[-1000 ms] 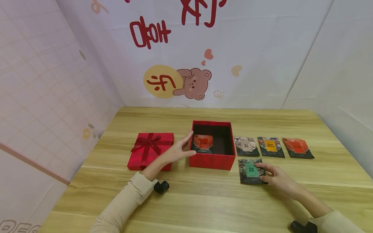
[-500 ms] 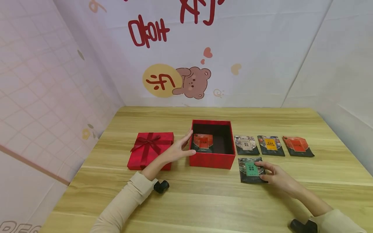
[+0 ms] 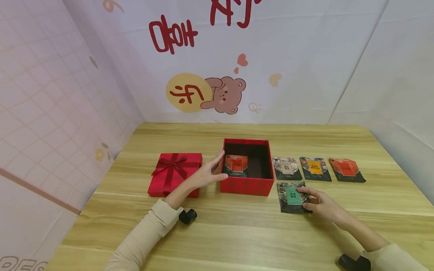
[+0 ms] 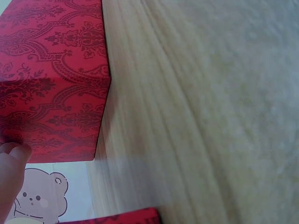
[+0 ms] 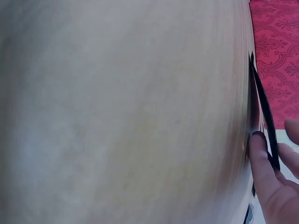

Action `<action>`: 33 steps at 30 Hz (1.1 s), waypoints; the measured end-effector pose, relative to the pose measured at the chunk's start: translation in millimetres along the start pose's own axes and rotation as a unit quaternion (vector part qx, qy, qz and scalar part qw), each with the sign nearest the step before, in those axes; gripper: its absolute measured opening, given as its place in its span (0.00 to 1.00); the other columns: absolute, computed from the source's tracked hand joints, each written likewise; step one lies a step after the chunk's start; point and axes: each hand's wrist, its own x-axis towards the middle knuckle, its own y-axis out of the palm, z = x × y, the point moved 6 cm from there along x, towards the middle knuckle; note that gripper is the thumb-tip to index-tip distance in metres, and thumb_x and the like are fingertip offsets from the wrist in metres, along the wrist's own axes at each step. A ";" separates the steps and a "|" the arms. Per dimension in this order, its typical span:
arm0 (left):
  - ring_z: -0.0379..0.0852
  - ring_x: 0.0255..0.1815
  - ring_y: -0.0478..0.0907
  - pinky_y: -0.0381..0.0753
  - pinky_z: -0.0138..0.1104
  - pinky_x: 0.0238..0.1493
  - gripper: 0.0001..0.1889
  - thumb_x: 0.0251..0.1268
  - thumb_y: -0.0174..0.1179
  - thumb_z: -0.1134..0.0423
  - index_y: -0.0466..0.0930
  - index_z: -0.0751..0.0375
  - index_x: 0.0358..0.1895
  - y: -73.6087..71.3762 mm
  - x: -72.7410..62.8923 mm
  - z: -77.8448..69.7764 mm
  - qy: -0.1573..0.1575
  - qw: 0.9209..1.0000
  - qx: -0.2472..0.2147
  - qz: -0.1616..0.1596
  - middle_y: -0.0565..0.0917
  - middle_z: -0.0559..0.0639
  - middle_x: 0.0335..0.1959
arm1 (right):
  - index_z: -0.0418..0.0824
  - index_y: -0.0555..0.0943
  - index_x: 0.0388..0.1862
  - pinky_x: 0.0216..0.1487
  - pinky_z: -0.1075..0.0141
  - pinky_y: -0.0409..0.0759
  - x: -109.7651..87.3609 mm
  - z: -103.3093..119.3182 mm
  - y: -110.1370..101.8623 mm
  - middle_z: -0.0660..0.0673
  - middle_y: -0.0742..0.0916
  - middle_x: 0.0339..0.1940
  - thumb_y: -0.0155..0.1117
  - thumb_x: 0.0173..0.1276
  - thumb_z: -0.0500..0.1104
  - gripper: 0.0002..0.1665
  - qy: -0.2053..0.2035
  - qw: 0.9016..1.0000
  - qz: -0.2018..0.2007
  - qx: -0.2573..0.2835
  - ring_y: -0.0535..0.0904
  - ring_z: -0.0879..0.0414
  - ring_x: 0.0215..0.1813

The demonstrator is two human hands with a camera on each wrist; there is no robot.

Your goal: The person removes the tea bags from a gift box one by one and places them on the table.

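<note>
My left hand (image 3: 205, 175) rests at the left side of an open red gift box (image 3: 246, 187), fingers and thumb spread along its wall and front corner. In the left wrist view its fingertips touch the patterned side of the box. An orange tea sachet (image 3: 236, 165) stands inside the box, on the left. With my right hand (image 3: 322, 205) I pinch the right edge of a green-label tea sachet (image 3: 291, 196), in front of the box's right corner. The right wrist view shows that sachet edge-on, tilted between thumb and fingers.
A red lid (image 3: 174, 175) with a dark red bow lies left of the box. Along the right are a grey-label sachet (image 3: 286, 168), a yellow-label sachet (image 3: 315, 169) and an orange-red sachet (image 3: 346, 169) in a row. A printed cloth wall (image 3: 295, 101) stands behind the wooden table (image 3: 237, 233).
The head view has shifted slightly, so everything sits a little higher in it. The green-label sachet has turned very slightly; both hands keep nearly the same places.
</note>
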 end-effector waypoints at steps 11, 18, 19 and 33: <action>0.48 0.73 0.34 0.46 0.44 0.70 0.41 0.63 0.56 0.65 0.37 0.64 0.71 -1.0 0.7 0.3 0.001 1.000 -0.007 0.001 0.36 0.55 0.73 | 0.25 0.59 0.65 0.40 0.69 0.76 -3.7 -1.0 -2.6 0.22 0.65 0.60 0.58 0.64 0.38 0.34 0.017 1.000 -0.003 -0.008 0.76 0.55 0.47; 0.49 0.73 0.34 0.45 0.44 0.70 0.41 0.63 0.56 0.66 0.37 0.64 0.71 -0.9 0.8 0.5 0.000 1.000 -0.005 0.002 0.36 0.56 0.73 | 0.23 0.59 0.64 0.40 0.69 0.77 -5.8 2.1 -4.2 0.21 0.64 0.61 0.57 0.65 0.39 0.33 -0.003 1.000 -0.004 -0.016 0.76 0.51 0.50; 0.49 0.73 0.34 0.45 0.44 0.70 0.41 0.63 0.56 0.66 0.37 0.64 0.71 -1.0 0.8 0.2 0.001 1.000 -0.005 0.002 0.36 0.56 0.73 | 0.23 0.59 0.64 0.40 0.69 0.77 -6.1 2.7 -4.3 0.20 0.63 0.61 0.56 0.65 0.38 0.33 -0.006 1.000 -0.002 -0.015 0.76 0.48 0.51; 0.48 0.73 0.34 0.46 0.44 0.70 0.42 0.63 0.56 0.65 0.37 0.64 0.72 -0.8 0.3 0.6 0.000 1.000 -0.011 0.003 0.36 0.55 0.74 | 0.23 0.57 0.64 0.43 0.63 0.77 -10.8 -1.2 -7.4 0.21 0.65 0.61 0.53 0.68 0.40 0.33 0.008 1.000 -0.003 -0.029 0.68 0.31 0.58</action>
